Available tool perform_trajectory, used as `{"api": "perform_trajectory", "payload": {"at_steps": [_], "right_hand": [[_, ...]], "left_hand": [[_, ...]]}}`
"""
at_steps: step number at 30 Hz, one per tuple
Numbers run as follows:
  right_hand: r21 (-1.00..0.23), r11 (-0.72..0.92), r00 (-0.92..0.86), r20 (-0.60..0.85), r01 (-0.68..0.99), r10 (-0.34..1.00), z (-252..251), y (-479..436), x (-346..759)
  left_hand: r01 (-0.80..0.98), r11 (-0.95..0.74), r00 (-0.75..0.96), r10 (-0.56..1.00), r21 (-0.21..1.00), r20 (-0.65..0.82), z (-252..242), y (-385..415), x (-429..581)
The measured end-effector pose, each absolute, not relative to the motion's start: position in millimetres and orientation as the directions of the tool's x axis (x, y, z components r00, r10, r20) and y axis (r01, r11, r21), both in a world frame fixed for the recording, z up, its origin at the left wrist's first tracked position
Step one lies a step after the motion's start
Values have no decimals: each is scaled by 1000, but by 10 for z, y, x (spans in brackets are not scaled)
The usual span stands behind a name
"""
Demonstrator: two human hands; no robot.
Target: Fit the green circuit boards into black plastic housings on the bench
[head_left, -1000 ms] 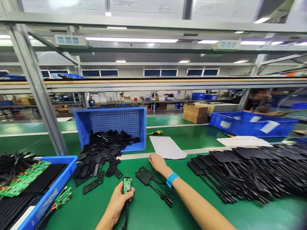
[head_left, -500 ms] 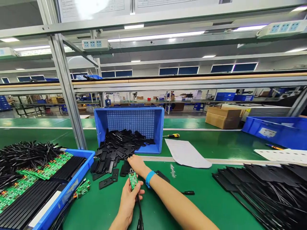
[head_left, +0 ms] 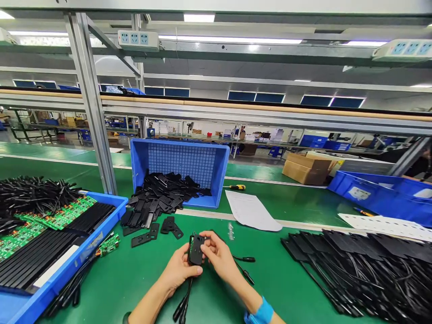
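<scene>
Black cover (head_left: pixel 195 248), green edge showing, held over green counter (head_left: pixel 141 288), low centre. Left hand (head_left: pixel 178 269) fingers wrap lower end; right hand (head_left: pixel 221 257) fingers pinch top edge. Cables (head_left: pixel 182 306) trail down from it. Loose black plates (head_left: pixel 170 225) lie just beyond; tipped blue crate (head_left: pixel 184 157) behind them; blue tray (head_left: pixel 84 257) of green boards (head_left: pixel 64 217) far left.

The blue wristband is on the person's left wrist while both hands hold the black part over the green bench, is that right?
No: the head view shows the blue wristband on the right wrist. The left hand and right hand do hold the black part over the green bench.
</scene>
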State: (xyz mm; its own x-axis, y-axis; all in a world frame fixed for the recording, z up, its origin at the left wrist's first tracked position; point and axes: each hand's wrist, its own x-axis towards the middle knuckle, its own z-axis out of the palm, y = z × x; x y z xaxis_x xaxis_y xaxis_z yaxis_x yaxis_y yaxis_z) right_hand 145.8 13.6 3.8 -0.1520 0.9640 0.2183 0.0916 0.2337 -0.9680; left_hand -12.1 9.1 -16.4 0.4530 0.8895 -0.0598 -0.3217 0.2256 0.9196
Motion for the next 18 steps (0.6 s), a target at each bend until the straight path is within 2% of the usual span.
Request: {"api": "perform_trajectory", "payload": {"at_steps": [6,9,12,15,18], "right_hand": [[-981,191,-134,188,13,973,-81,83,1422],[-990,135,-77,137,-32,988,-84,87,1413],[-996,58,-117,64,-62,991,-111,97,1419],[-998,20,-168,29,-53,985,-172,123,1410],[-998,48,-115,44,30,992,-234,135,1363]], "left_hand": [[-195,151,469,882,969,-43,-127,62,-92],[-157,106,462,886,982,-21,-86,46,-78],[-149,96,479,878,984,-14,-66,32,-67],[-120,113,480,876,986,-42,-89,34,-60],[-98,132,457,886,986,-73,-145,54,-51]]}}
